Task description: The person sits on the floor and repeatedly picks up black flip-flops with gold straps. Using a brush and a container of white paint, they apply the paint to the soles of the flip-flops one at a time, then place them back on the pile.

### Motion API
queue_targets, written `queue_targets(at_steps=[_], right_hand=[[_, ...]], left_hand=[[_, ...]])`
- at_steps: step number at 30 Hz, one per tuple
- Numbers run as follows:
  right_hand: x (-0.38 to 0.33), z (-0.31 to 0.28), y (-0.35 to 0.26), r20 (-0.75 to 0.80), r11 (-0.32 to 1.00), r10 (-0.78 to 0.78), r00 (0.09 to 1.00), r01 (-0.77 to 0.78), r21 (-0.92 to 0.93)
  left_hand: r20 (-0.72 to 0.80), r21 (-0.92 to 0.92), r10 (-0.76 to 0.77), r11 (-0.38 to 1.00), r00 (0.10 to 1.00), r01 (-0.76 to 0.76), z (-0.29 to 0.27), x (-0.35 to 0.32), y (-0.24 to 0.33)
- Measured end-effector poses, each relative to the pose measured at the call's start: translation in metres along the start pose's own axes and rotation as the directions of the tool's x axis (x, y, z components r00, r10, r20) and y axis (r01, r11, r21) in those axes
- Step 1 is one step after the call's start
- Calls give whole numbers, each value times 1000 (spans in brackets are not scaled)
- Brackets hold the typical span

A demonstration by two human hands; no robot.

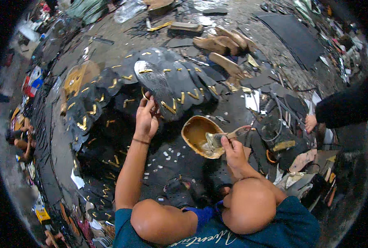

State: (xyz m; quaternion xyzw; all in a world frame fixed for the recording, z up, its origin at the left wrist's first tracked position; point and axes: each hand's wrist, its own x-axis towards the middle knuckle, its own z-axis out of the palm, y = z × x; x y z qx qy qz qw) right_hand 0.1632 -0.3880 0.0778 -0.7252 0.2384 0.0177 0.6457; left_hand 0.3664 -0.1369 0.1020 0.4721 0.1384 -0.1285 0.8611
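My left hand is closed at the near end of a black shoe sole with gold strap ends. A shiny whitish coat covers the sole's far part. Just how the fingertips grip it is partly hidden. In my right hand is a brush, pinched by its handle, its bristles down in a bowl of yellowish-brown liquid. Many similar black soles with gold straps lie overlapping in a curved row beyond and left of my left hand.
Wooden shoe lasts lie at the far side. A dark flat sheet is at the far right. Another person's hand and dark sleeve come in from the right, near scraps and tools. White bits dot the dark floor.
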Motion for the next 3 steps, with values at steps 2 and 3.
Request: queue_targets(at_steps=[2,3], right_hand=[[9,-25,-18,-50,967,238,970,-241,-77],[7,-37,-20,-87,966,241,967,-248,-79]], left_hand=[[-26,-49,10,999,1000,-11,-15,37,-44],[-23,-80,17,997,1000,-18,-14,57,-64]])
